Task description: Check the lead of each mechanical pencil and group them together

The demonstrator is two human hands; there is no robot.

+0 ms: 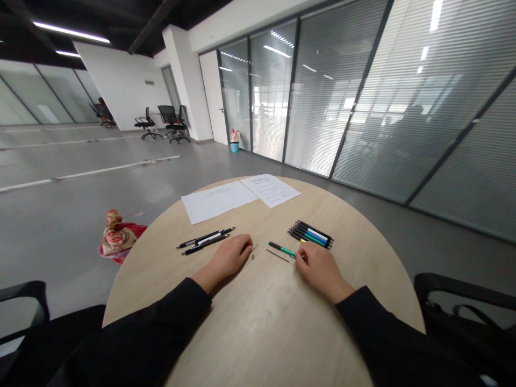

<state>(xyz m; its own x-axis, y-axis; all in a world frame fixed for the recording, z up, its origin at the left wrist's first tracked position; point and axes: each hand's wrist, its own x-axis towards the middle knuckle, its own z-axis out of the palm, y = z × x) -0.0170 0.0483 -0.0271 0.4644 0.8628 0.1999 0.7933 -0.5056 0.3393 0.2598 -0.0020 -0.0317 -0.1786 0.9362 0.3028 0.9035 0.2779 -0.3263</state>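
Observation:
My right hand (320,270) rests on the table at the right, its fingers closed on one end of a pen with a green and black barrel (282,249). Just in front of that pen lies a thin pen refill (277,255), flat on the wood. My left hand (230,256) is also on the table, its fingers curled together; a thin pale piece shows at the fingertips, too small to name. Beside them sits a tiny metal-coloured part (252,257). Several black pens (206,239) lie left of my left hand. Beyond my right hand several pens (310,234) are lined up side by side.
Two paper sheets, one blank-looking (217,201) and one printed (271,190), lie at the far side of the round wooden table (258,333). Black chairs flank me. A red and tan bag (119,236) is on the floor at left; glass partitions stand behind.

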